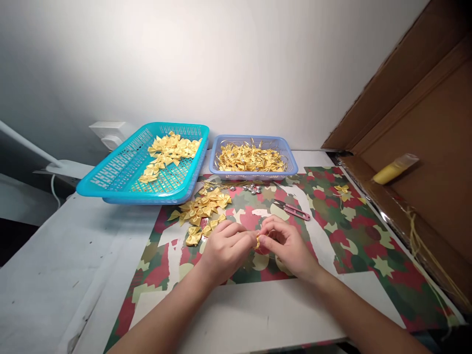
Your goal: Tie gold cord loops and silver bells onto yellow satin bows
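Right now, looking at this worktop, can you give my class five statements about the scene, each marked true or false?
1. The left hand and right hand meet at a small yellow piece. True.
2. The snips lie inside the lavender basket. False: the pink-handled snips lie outside it, just beyond the right hand.
3. A pile of yellow bows lies on the patterned covering. True.
4. The turquoise basket stands to the right of the lavender one. False: the turquoise basket stands to the left of the lavender basket.
5. Small silvery pieces lie in front of the lavender basket. True.
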Available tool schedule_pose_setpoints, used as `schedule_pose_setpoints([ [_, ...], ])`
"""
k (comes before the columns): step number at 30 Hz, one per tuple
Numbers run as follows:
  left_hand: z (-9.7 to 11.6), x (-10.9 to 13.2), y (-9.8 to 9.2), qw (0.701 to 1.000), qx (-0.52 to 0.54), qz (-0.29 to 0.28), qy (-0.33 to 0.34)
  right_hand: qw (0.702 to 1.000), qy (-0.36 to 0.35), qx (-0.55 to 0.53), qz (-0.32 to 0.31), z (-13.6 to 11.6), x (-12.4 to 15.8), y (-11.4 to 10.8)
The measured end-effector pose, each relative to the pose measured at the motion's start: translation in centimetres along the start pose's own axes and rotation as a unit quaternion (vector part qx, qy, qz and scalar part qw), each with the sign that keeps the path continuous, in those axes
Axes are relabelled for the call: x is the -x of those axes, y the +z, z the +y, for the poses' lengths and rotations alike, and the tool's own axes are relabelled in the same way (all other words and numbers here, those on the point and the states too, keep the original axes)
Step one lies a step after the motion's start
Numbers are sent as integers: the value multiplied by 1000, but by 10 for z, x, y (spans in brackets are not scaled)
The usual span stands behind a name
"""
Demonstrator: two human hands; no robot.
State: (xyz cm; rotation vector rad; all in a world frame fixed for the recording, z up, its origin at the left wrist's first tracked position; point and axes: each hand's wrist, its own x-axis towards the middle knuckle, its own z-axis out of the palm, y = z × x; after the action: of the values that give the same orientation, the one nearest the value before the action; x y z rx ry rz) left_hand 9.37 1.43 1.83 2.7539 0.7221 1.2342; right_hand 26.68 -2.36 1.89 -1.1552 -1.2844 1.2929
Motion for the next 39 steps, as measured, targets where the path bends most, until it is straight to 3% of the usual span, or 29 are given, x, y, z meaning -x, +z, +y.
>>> schedule_pose_setpoints([
  [5,3,-1,3,1000,-25,5,10,1000,-4,27,1,-6,-1,-2],
  [10,3,1,7,999,-47,11,15,997,-22,51,49,-7,-7,-8],
  [18,-2,2,8,995,-48,55,-70,997,-32,70,11,1,-11,-6],
  [25,-5,3,7,994,-38,63,-77,993,-61,101,23,1,-12,-1],
  [34,-11,1,5,994,-29,61,-90,990,-115,65,54,-28,-35,10],
  [39,-21,4,7,988,7,27,-154,983,-151,11,107,-74,-51,-5],
])
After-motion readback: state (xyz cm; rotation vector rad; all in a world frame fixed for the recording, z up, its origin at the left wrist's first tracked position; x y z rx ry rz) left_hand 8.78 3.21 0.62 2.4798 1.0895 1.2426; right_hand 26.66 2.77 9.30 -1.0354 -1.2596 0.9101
